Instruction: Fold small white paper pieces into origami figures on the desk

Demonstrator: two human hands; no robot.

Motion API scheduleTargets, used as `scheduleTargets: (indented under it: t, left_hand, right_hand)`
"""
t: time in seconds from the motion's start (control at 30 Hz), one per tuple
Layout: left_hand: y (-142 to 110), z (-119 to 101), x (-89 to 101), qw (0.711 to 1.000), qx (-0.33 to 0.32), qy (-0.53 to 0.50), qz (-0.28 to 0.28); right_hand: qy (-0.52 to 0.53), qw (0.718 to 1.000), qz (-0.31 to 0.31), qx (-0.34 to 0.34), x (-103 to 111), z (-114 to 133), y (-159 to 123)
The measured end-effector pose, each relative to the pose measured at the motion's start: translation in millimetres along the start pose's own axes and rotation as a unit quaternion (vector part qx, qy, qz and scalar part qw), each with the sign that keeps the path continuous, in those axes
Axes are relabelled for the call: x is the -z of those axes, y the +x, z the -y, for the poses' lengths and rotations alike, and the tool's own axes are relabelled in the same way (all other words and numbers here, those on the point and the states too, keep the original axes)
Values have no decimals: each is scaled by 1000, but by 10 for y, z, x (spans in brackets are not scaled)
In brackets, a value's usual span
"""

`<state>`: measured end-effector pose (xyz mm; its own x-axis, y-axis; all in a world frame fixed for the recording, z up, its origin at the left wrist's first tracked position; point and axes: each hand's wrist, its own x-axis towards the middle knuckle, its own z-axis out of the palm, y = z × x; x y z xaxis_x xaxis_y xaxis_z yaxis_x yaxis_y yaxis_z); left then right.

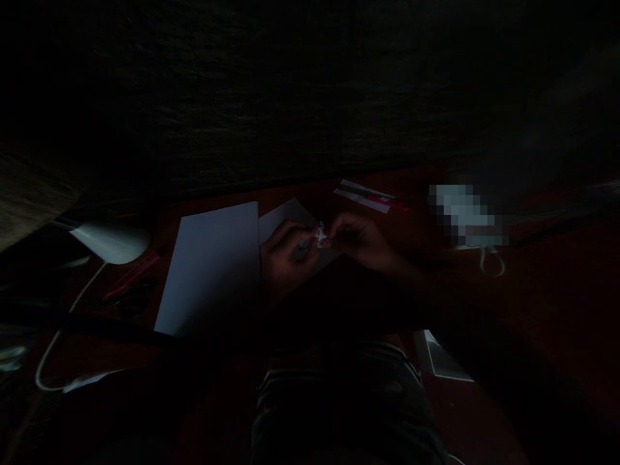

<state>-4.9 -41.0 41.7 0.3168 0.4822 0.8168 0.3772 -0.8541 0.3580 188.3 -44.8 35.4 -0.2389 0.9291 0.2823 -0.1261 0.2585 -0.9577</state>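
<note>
My left hand (285, 258) is closed, its fingertips pinching a small piece of folded white paper (320, 235). From the right, my right hand (361, 240) pinches the same piece with thumb and forefinger. Beneath the hands lies a white sheet (293, 210), partly covered by them. Left of my left hand rests a large stack of white paper (216, 258), its lower part in shadow. The picture is very dark, so the shape of the folded piece is hard to make out.
A pale strip with a red cutter (380, 199) lies beyond my right hand. At the left stand a white lamp head (112, 240) with a cord and a red tool (133, 276). A blurred-out pale object (465, 213) sits at the right on the reddish tabletop (411, 219).
</note>
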Motion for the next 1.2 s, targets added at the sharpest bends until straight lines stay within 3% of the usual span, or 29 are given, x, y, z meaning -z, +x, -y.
scheduleTargets:
  t: [0.17, 0.43, 0.77, 1.03, 1.2]
  left_hand:
    - [-17, 7, -22, 999, 38, -16, -7]
    - [-78, 31, -90, 982, 164, -97, -4]
    - [-120, 90, -124, 975, 180, -134, -9]
    - [-90, 103, -128, 930, 267, -251, -10]
    - [-52, 68, -115, 914, 304, -267, -10]
  right_hand:
    - [-17, 1000, 2, 13, -3, -15, -5]
    - [-87, 994, -9, 65, -21, -56, -27]
    - [-126, 988, -9, 92, -22, -34, -39]
    - [-129, 986, 5, 101, -2, -54, -38]
    - [-118, 989, 11, 93, 6, -48, -43]
